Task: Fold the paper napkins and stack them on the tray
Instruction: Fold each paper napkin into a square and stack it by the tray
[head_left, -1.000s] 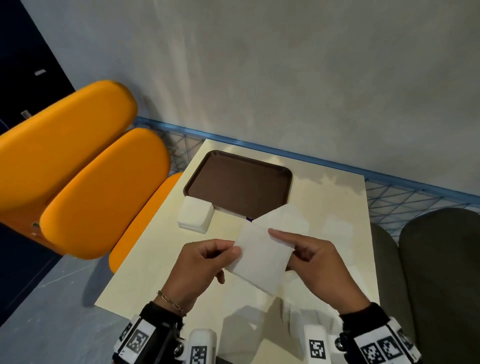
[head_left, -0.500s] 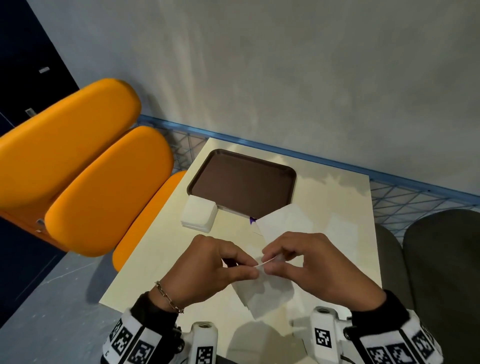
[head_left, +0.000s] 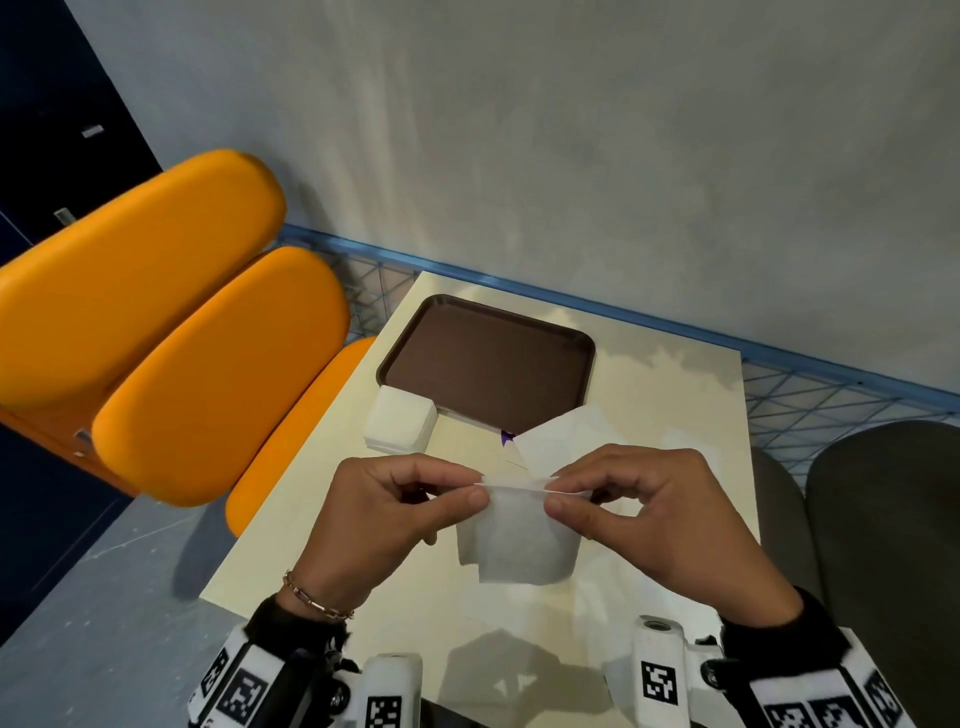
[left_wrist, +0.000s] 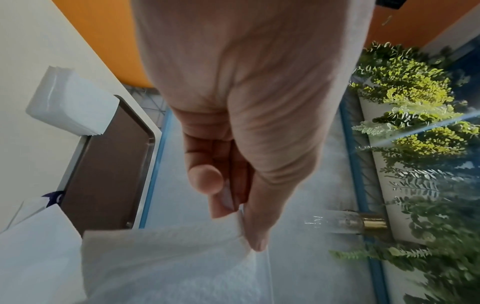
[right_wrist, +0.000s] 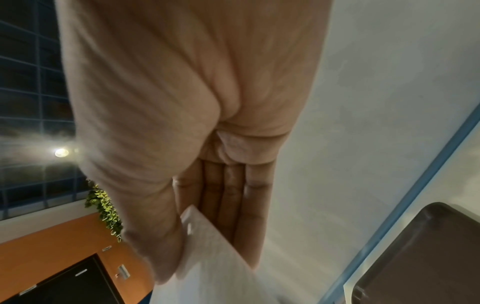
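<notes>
A white paper napkin hangs folded over above the near half of the cream table. My left hand pinches its top edge at the left corner, and my right hand pinches the same edge at the right corner. In the left wrist view thumb and forefinger of the left hand clamp the napkin. In the right wrist view the right hand pinches the napkin between thumb and fingers. The brown tray lies bare at the table's far side. A stack of white napkins sits at its near left corner.
Another loose napkin sheet lies by the tray's near right corner, over something purple. Orange chairs stand left of the table, a grey seat to the right. A blue mesh rail and wall run behind.
The napkin, held flat and open a second ago, has been folded over so its edges meet. Both hands now pinch the joined top edge, slightly farther apart than half a second ago.
</notes>
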